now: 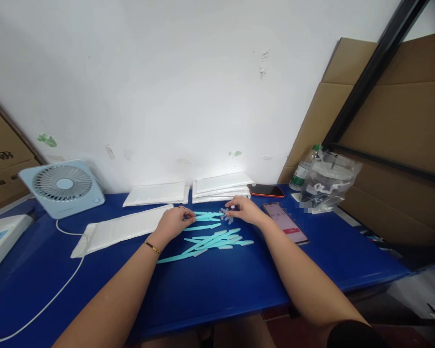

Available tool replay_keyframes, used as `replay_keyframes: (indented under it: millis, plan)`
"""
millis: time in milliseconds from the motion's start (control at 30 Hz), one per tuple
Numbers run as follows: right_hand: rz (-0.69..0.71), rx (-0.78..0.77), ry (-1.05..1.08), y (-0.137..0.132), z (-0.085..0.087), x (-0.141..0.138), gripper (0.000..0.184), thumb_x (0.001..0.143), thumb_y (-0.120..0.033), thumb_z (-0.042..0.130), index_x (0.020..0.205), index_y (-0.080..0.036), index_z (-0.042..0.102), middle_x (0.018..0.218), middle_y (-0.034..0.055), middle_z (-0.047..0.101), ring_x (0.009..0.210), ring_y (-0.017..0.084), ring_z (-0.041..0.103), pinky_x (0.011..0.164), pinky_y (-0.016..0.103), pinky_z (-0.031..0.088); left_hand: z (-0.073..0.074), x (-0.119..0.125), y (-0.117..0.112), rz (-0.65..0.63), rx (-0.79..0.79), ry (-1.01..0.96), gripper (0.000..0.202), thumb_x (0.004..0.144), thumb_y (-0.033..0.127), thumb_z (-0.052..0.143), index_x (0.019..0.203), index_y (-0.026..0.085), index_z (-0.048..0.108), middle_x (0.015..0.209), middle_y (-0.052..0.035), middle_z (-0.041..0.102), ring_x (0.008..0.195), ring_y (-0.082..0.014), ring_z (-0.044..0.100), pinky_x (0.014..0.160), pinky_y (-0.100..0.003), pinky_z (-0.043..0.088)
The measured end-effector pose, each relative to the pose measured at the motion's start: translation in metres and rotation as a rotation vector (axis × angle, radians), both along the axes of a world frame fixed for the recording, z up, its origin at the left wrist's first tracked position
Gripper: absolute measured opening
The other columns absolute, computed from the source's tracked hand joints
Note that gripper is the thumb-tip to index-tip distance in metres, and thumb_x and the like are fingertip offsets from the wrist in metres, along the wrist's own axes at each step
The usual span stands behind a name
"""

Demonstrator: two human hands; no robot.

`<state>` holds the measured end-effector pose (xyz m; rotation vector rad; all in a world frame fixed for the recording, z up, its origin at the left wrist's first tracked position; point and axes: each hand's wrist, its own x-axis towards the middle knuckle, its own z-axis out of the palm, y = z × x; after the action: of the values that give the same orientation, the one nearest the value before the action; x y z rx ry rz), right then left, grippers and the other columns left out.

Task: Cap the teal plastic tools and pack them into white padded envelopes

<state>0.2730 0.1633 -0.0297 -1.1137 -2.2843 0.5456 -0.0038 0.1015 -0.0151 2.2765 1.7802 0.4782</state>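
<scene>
Teal plastic strips [212, 239] lie loose mid-counter [239, 285], left hand [174, 221] fingers curled narrow on their far ends, right hand [243, 209] fingers pinching small pale pieces [226, 214]; risk: a sweep could scatter strips toward the phone [284, 222].

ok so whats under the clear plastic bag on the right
Beneath the clear plastic bag a white flat item's corner shows on the blue table. A green-capped bottle stands behind it. The bag hides the rest.

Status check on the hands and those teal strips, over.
Left hand flat on thin teal plastic strips. Right hand fingering small pieces. Lit phone beside right wrist.
</scene>
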Motion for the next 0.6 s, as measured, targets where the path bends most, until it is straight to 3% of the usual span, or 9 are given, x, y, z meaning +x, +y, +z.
replay_keyframes:
  millis: [133, 267, 400, 600]
  plan:
    - [0.151, -0.050, -0.027, -0.016, 0.008, -0.009, 0.023, 0.075, -0.041, 0.066, 0.082, -0.020, 0.069, 0.085, 0.0025, 0.057, 0.073, 0.013, 0.054, 0.063, 0.023, 0.037, 0.006, 0.006, -0.007, -0.018, 0.024, -0.016, 0.030, 0.078, 0.048, 0.052, 0.085, 0.024, 0.067, 0.086, -0.0019, 0.067, 0.080, -0.0186, 0.059, 0.064, -0.027, 0.040]
    - [0.315, -0.103, -0.177, -0.029, 0.010, -0.022, 0.023, 0.071, -0.042, 0.070, 0.079, -0.021, 0.069, 0.079, 0.0005, 0.051, 0.077, 0.015, 0.053, 0.068, 0.025, 0.038, 0.012, 0.017, -0.018, -0.163, -0.137, -0.038, 0.034, 0.076, 0.053, 0.052, 0.078, 0.022, 0.067, 0.077, -0.0013, 0.067, 0.069, -0.0161, 0.059, 0.056, -0.025, 0.038]
    - [0.303, -0.116, -0.185, -0.030, 0.007, -0.027, 0.018, 0.074, -0.037, 0.068, 0.077, -0.019, 0.067, 0.079, 0.0004, 0.050, 0.072, 0.013, 0.051, 0.064, 0.024, 0.037, 0.010, 0.025, -0.021, -0.254, -0.158, -0.006, 0.027, 0.076, 0.046, 0.054, 0.077, 0.023, 0.068, 0.074, -0.0002, 0.067, 0.067, -0.0152, 0.058, 0.057, -0.024, 0.037]
    - [0.167, -0.028, -0.052, -0.018, 0.004, -0.021, 0.012, 0.077, -0.030, 0.065, 0.077, -0.018, 0.065, 0.083, 0.0017, 0.053, 0.070, 0.011, 0.051, 0.061, 0.022, 0.037, 0.007, 0.022, -0.009, -0.141, 0.039, 0.105, 0.023, 0.081, 0.034, 0.049, 0.074, 0.023, 0.068, 0.079, -0.0022, 0.069, 0.076, -0.0187, 0.059, 0.065, -0.028, 0.037]
